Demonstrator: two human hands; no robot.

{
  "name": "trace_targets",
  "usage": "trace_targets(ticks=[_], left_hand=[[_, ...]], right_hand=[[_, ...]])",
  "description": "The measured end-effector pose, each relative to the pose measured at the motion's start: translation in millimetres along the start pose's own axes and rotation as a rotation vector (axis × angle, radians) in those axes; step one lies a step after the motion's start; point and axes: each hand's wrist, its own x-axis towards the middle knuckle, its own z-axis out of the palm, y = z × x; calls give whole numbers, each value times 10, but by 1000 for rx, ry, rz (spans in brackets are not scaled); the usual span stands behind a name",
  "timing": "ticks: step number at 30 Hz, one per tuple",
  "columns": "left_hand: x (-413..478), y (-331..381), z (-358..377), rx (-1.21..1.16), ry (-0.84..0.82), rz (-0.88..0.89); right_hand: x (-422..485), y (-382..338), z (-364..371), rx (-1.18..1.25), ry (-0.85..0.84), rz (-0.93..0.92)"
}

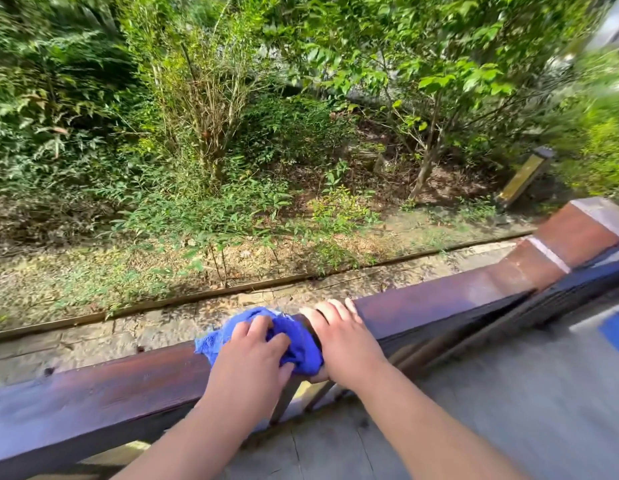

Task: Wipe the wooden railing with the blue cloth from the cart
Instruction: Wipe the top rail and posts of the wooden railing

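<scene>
A dark brown wooden railing (pixel 103 382) runs across the view from lower left to upper right. A crumpled blue cloth (pixel 299 336) lies on top of it near the middle. My left hand (pixel 254 358) presses down on the cloth with its fingers curled into the folds. My right hand (pixel 341 336) lies flat on the rail just right of the cloth, fingers draped over the far edge, thumb under the cloth's lower corner.
A brick-red post cap (pixel 575 233) ends the rail at the right. Thin balusters (pixel 450 344) hang under the rail. A grey deck floor (pixel 509 410) lies at lower right, with a blue object (pixel 616 332) at its edge. Beyond the rail are a gravel strip and dense shrubs.
</scene>
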Motion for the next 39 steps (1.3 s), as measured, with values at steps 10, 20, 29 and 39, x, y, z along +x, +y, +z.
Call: trace_targets(ticks=[10,20,29,39], left_hand=[[353,243,-30,-35,-156,20],[1235,1555,281,50,-160,80],[2188,2964,505,172,-172,270],[2488,3042,423,-136,-271,155]], right_hand=[[-26,365,-162,-50,-27,-125],[-307,2075,-308,-103,-44,-52],[-705,3487,-408,-118,-50,45],[-840,3512,-455,22,-14,55]])
